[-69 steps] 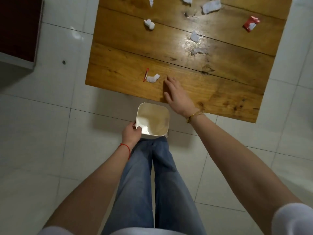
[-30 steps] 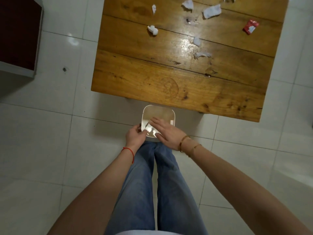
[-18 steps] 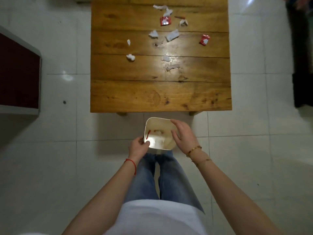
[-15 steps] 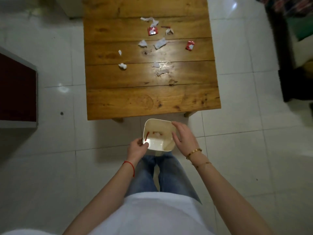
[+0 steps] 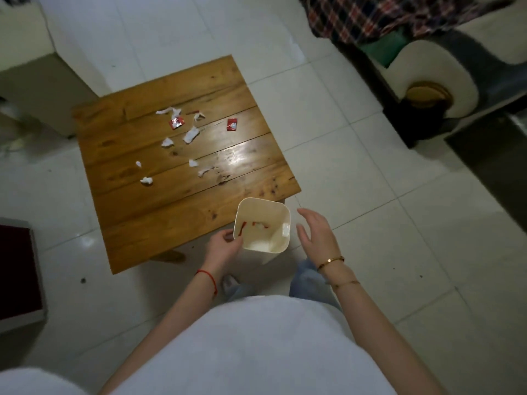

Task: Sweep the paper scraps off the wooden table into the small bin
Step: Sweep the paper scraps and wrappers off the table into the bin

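A small cream bin (image 5: 281,213) hangs at the near right corner of the wooden table (image 5: 171,212). My left hand (image 5: 224,248) grips its left rim. A white scrap and red bits lie inside it. Just right of the bin, my right hand (image 5: 315,232) hovers with fingers spread, holding nothing. Several white paper scraps (image 5: 190,135) and two red wrappers (image 5: 231,124) lie scattered over the far half of the table.
A sofa arm (image 5: 433,69) with a plaid cloth stands at the upper right. A beige seat (image 5: 34,67) is at the upper left, and a dark red box (image 5: 17,269) at the left edge. White tiled floor surrounds the table.
My right hand swept the nearest scrap and red bit into the bin, then let go of the rim. I stood up and moved right; the bin now sits at the table's right corner.
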{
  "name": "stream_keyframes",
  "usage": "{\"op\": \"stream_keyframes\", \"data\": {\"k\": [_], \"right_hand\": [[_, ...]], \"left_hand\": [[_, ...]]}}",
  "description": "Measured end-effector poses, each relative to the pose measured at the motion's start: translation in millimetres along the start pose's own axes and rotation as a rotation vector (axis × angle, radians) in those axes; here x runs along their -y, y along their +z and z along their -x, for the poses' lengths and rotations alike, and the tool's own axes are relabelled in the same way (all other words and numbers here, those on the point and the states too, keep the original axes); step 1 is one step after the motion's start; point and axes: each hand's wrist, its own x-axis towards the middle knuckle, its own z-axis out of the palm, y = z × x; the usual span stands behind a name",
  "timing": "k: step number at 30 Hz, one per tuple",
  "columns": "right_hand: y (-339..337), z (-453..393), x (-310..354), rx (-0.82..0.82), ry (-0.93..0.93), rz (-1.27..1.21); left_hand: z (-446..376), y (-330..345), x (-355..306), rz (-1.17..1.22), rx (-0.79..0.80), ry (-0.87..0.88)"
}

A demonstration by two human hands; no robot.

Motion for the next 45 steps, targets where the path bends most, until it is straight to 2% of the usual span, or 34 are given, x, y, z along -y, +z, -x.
{"op": "stream_keyframes", "data": {"k": [4,13,23,33,40,45], "right_hand": [[-57,-20,-41,-0.018,0.023,-0.009],[-183,-78,-137,-0.008,-0.050,0.048],[-236,-178,-176,0.025,-0.097,0.026],[-246,-371,-160,0.193,-0.224,0.075],[-239,-508,-110,0.342,-0.367,0.142],[-219,-575,-64,0.455,-0.513,0.171]], "left_hand": [[2,51,-49,-0.019,0.020,0.026],[9,173,-154,0.157,0.018,0.060],[-41,216,-241,0.217,0.001,-0.020],[-137,215,-331,0.374,-0.153,-0.085],[-198,179,-391,0.469,-0.275,-0.141],[-220,161,-409,0.602,-0.366,-0.211]]}}
